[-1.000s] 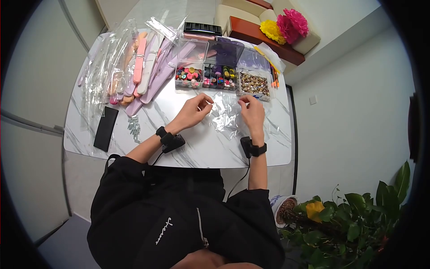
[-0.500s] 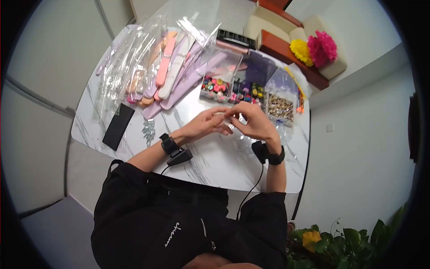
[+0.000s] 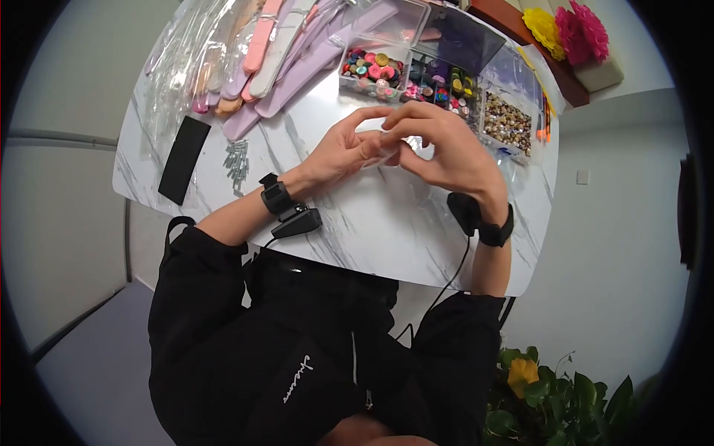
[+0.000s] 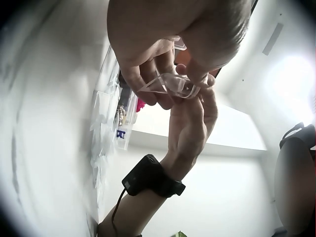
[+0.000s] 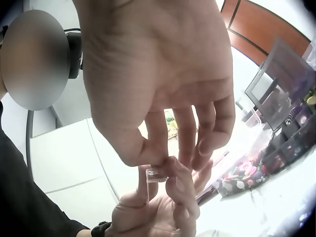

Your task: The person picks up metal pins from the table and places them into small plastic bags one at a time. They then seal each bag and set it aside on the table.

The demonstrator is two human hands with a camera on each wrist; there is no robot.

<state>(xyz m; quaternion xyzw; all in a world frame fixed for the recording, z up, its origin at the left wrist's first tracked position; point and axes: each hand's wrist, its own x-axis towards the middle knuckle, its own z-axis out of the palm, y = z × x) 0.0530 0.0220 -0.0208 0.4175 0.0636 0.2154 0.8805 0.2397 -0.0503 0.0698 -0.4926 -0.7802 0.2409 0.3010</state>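
A small clear container with a ridged neck [image 5: 156,175] is held between both hands above the marbled table [image 3: 357,223]. My left hand [image 3: 335,152] grips its body, fingers curled round the clear wall [image 4: 175,85]. At the top end, the thumb and fingertips of my right hand [image 3: 457,152] pinch it, with the other fingers bent. In the right wrist view my left hand [image 5: 158,210] lies below my right hand [image 5: 158,74]. Whether a cap is on the neck, I cannot tell.
Boxes of colourful buttons [image 3: 375,70] and beads [image 3: 506,123] stand behind the hands. Wrapped lilac and pink strips [image 3: 309,67] lie at the back left, near a black rectangle [image 3: 184,160] and small silvery pieces [image 3: 236,165]. Clear plastic lies by my right hand.
A second ago my hands were apart over the clear plastic; they have come together round the clear container. The head view has shifted, so the table appears nearer and higher.
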